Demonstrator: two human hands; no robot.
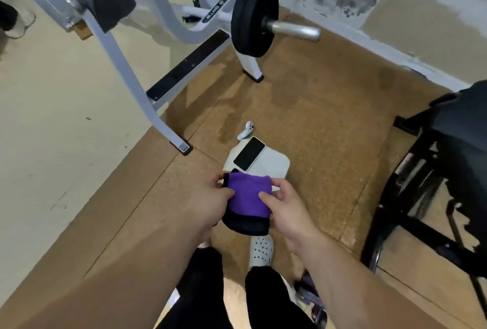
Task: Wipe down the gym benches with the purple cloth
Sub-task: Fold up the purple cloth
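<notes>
Head view: folded purple cloth with dark trim [247,196] is pinched between left grip [210,204] and right grip [287,210]; wiping is judged unstarted.

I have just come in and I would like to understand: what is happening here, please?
A person stands on the gym floor and holds a folded purple cloth in both hands. The left hand grips its left edge, and the right hand grips its right side. The cloth touches no equipment, so wiping has not begun. A phone lies on a white pad on the floor ahead. A white weight machine stands beyond, and a black frame is to the right.
</notes>
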